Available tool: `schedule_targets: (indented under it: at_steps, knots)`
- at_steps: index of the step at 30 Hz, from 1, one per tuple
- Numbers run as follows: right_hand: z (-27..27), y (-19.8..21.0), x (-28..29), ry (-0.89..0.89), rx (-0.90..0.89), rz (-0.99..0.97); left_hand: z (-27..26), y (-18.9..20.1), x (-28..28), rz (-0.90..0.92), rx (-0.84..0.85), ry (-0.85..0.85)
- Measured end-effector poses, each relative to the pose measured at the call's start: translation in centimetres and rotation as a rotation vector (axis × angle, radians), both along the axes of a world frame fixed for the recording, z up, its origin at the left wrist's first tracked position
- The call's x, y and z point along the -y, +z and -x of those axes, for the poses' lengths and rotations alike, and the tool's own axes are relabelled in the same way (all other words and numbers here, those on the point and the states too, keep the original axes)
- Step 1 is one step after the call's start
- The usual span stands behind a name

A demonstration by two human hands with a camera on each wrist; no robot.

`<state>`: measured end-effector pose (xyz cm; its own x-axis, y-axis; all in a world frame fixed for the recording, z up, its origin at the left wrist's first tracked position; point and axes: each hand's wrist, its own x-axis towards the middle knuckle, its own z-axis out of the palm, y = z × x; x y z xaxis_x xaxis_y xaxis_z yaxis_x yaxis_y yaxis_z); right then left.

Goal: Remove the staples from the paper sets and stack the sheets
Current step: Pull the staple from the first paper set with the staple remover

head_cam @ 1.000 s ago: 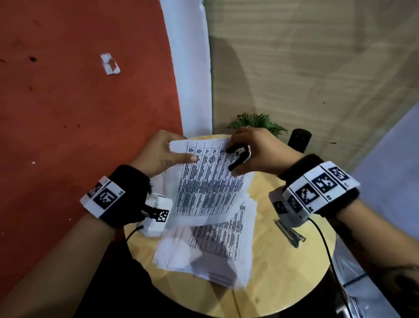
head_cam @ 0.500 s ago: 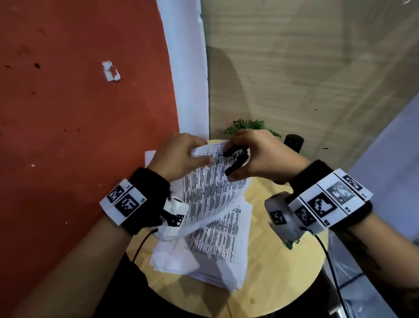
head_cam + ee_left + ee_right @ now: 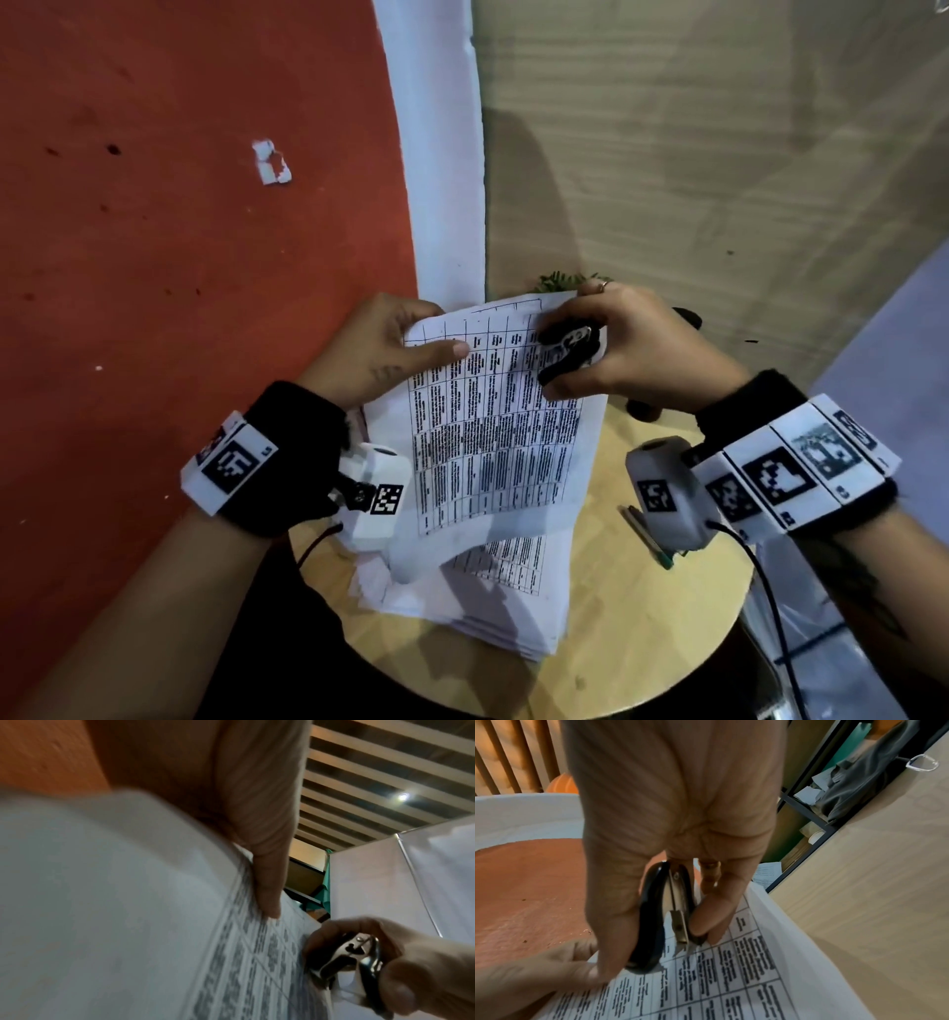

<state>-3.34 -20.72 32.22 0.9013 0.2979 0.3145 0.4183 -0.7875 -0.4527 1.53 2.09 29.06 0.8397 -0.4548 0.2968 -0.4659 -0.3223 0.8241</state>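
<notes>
The paper set (image 3: 493, 411) is held above the worktop (image 3: 642, 616), between both hands. The left hand (image 3: 380, 349) pinches its upper left edge; the right hand (image 3: 631, 349) grasps the staple remover (image 3: 567, 347) at the upper right corner. To do well, the person should keep the paper tight and pull gently. Compared with one second earlier, the set is lifted higher above the stack (image 3: 503, 606) below the hands.

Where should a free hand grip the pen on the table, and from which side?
Judging from the head view, grip the pen at mid-barrel, coming from above with fingers across its width. It lies flat on the table, thin and long, partly under the right wrist camera, so its lower end is the easier reach.
</notes>
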Motion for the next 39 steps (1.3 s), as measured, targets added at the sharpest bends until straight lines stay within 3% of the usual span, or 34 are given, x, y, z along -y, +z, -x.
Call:
schedule_targets:
  at_steps: [9,12,19,25,30,39]
  knots:
    - [-0.1,-0.9,0.4,-0.073,0.061,-0.058,-0.2,-0.5,0.0,0.041,0.037,0.067]
    - [-0.2,-1.6,0.6,-0.114,0.092,-0.112,-0.3,-0.5,-0.1,0.073,-0.019,0.046]
    - [-0.9,-2.6,1.5,-0.087,-0.183,-0.456,-0.5,-0.3,-0.3,0.001,-0.036,-0.04]
    - [-1.1,-2.7,1.2,-0.086,-0.144,-0.461,-0.5,-1.1,1.1,0.011,-0.009,0.07]
    - [0.2,-3.1,0.8,-0.096,-0.051,-0.823,-0.6,-1.1,1.0,0.059,-0.008,0.091]
    - [0.8,-4.8,-0.9,-0.204,0.081,-0.943,-0.4,-0.4,0.6,0.023,-0.008,0.079]
